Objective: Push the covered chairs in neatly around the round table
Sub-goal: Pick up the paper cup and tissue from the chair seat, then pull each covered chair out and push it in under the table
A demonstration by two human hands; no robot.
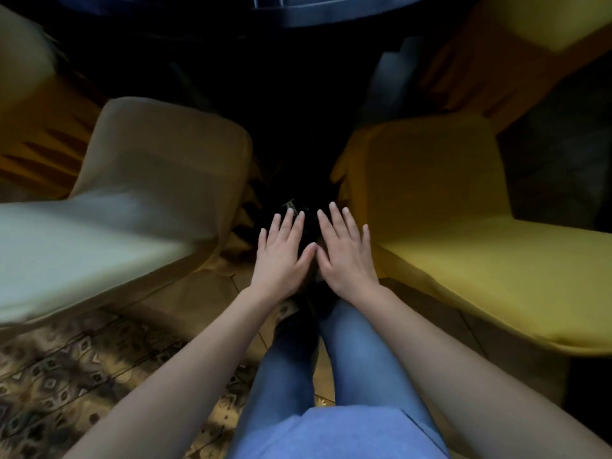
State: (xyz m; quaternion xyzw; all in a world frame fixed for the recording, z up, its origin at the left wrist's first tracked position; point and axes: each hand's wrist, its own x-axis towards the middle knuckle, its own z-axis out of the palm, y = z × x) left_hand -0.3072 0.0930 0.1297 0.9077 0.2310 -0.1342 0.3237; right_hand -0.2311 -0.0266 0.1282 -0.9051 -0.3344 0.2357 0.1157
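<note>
A chair in a pale cream cover point(139, 180) stands at my left, its back toward me. A chair in a yellow cover point(440, 193) stands at my right. Between them is a dark gap leading under the round table, whose dark edge point(318, 14) shows at the top. My left hand point(281, 253) and my right hand point(344, 250) are stretched out side by side over that gap, palms down, fingers spread, thumbs nearly touching. Neither hand touches a chair or holds anything.
Another cream-covered chair point(23, 77) is at the far left and another yellow one point(516, 34) at the upper right. A patterned rug point(66, 369) lies on the floor at lower left. My legs in blue jeans point(331, 359) stand between the two near chairs.
</note>
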